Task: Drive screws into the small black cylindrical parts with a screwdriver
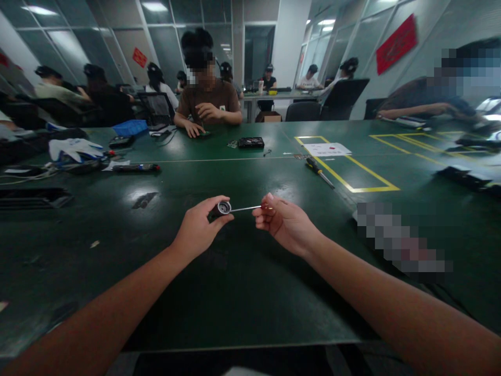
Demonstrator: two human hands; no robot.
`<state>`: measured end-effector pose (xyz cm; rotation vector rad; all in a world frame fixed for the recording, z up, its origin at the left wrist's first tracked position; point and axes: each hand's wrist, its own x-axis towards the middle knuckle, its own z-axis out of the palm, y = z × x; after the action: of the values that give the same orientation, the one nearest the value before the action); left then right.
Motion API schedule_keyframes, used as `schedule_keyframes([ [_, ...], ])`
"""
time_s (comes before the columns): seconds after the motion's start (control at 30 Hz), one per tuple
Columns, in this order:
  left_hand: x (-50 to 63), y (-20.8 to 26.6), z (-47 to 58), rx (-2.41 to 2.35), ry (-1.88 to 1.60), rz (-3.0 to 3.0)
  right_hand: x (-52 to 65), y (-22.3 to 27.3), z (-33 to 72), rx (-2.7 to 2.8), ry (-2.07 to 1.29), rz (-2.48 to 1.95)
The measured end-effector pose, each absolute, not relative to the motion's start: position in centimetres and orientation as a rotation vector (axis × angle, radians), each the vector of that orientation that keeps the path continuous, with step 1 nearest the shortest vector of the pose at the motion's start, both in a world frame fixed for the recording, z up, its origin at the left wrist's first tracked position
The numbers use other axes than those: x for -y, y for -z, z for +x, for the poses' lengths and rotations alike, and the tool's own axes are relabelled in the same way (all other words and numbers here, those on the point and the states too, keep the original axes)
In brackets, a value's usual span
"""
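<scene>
My left hand (201, 224) grips a small dark cylinder (224, 208) with a silvery rim between thumb and fingers, its round end turned toward me. My right hand (284, 219) pinches a thin screwdriver (246, 209) by its reddish handle, which the fingers mostly cover. The metal shaft points left, and its tip reaches the cylinder's rim; whether it sits inside or just touches cannot be made out. Both hands are held above the green table (235, 292).
A yellow-black screwdriver (320, 172) lies beyond my right hand, near yellow tape (371, 189) and a paper sheet (327, 149). White gloves (74, 150), a blue tray (130, 127) and a black device (251, 142) lie further back. A co-worker (207, 99) sits opposite.
</scene>
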<state>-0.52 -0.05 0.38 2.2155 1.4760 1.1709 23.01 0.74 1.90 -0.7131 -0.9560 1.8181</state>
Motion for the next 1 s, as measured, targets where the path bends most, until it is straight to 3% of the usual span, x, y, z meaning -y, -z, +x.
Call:
schedule_keyframes([
  [0.5, -0.21, 0.09, -0.7, -1.458, -1.004, 2.22, -0.77, -2.02, 22.93, 0.999, -1.718, -0.696],
  [1.0, 0.06, -0.71, -0.65, -1.459, -1.09, 2.167, 0.07, -1.77, 22.57, 1.322, -1.291, -0.825],
])
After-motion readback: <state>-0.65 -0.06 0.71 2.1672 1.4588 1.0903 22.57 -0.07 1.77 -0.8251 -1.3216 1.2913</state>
